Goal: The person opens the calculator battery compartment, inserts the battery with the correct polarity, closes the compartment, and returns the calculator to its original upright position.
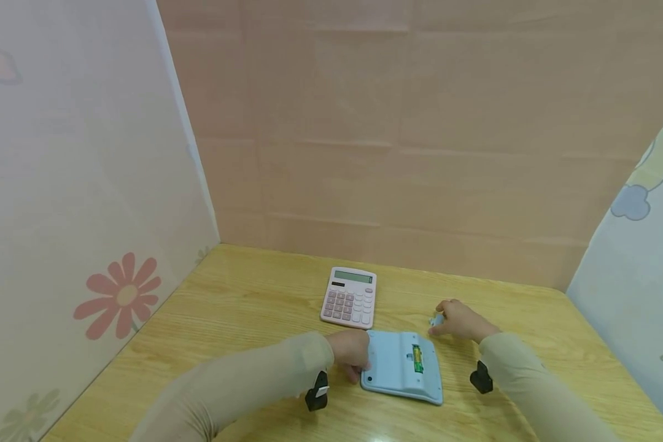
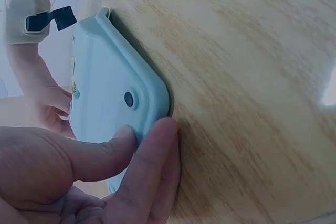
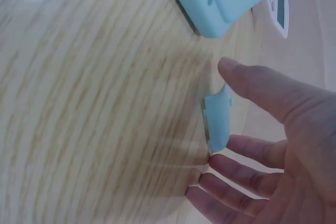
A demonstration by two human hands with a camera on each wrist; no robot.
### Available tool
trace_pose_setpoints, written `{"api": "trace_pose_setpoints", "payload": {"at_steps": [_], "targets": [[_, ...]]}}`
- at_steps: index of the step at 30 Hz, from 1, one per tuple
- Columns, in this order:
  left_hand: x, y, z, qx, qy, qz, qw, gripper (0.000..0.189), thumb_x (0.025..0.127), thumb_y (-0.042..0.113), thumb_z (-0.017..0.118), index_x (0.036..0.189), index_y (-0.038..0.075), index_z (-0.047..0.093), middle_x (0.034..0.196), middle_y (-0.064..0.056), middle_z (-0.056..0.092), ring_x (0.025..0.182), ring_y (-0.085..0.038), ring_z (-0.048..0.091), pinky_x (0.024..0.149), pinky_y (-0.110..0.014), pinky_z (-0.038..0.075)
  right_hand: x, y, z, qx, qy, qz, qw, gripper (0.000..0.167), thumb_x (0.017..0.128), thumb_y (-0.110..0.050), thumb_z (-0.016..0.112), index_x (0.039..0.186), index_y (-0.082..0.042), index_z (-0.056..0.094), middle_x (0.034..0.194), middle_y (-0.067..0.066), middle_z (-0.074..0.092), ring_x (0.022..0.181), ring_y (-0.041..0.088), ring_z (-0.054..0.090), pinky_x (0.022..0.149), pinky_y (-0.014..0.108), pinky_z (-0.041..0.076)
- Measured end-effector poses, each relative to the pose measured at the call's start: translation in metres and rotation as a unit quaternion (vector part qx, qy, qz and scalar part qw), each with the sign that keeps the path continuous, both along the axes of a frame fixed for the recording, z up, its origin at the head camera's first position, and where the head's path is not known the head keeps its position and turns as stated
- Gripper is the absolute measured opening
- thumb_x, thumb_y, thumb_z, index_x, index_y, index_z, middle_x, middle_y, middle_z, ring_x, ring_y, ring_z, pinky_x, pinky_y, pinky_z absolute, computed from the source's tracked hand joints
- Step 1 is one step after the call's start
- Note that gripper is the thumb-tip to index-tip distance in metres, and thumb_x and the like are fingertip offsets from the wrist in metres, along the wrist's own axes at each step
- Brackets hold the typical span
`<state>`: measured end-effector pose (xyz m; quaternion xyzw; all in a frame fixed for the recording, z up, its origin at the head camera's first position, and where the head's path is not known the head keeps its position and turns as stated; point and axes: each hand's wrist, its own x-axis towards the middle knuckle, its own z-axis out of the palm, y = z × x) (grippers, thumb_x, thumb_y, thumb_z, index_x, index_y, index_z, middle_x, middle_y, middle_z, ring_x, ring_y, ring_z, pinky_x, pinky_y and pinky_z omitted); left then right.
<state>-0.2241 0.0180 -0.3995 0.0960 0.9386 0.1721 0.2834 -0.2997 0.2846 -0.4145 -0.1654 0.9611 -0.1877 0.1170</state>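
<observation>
A light blue calculator [image 1: 389, 359] lies face down on the wooden table. Its battery slot is uncovered, showing a green and yellow battery [image 1: 417, 358]. At the calculator's left edge, my left hand [image 1: 352, 350] grips a corner, thumb [image 2: 107, 156] on the back and fingers along the side. Beyond the opposite side, my right hand [image 1: 461, 321] has a small blue battery cover [image 3: 219, 116] between thumb and index finger, close over the table. The other right fingers [image 3: 231, 198] are spread, their tips at the tabletop.
A pink calculator [image 1: 349, 297] lies face up behind the blue one, its display toward the back. The wooden table [image 1: 243, 307] meets a tan backdrop [image 1: 409, 153] at the rear. Patterned panels [image 1: 88, 153] stand at both sides.
</observation>
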Motion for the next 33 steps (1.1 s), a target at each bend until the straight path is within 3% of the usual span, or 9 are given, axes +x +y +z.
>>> {"api": "trace_pose_setpoints", "payload": {"at_steps": [4,13,33], "targets": [[0.0,0.0,-0.001,-0.01,0.007,-0.008,0.9999,0.021,0.088,0.012,0.071,0.077,0.004,0.056,0.068,-0.006,0.059,0.057,-0.015,0.053,0.053,-0.023,0.043,-0.001,0.0,-0.001,0.006,0.006,-0.004,1.0,0.06,0.083,-0.025,0.077,0.119,0.016,0.053,0.111,0.026,0.057,0.089,0.026,0.055,0.074,0.041,0.051],[-0.001,0.003,-0.003,-0.036,0.02,-0.024,0.9988,0.022,0.087,0.013,0.073,0.075,0.004,0.057,0.066,-0.005,0.058,0.057,-0.014,0.051,0.054,-0.022,0.042,0.0,-0.001,0.003,0.004,0.001,-0.003,1.0,0.055,0.082,-0.022,0.078,0.116,0.015,0.057,0.103,0.019,0.062,0.084,0.023,0.056,0.074,0.043,0.053],[0.0,0.002,-0.004,-0.007,0.012,0.001,0.9999,0.022,0.087,0.012,0.073,0.076,0.003,0.055,0.066,-0.006,0.059,0.056,-0.015,0.053,0.054,-0.023,0.042,0.007,0.005,0.012,-0.012,-0.005,0.006,0.9999,0.057,0.082,-0.022,0.078,0.119,0.015,0.056,0.106,0.02,0.063,0.091,0.027,0.061,0.078,0.046,0.054]]}}
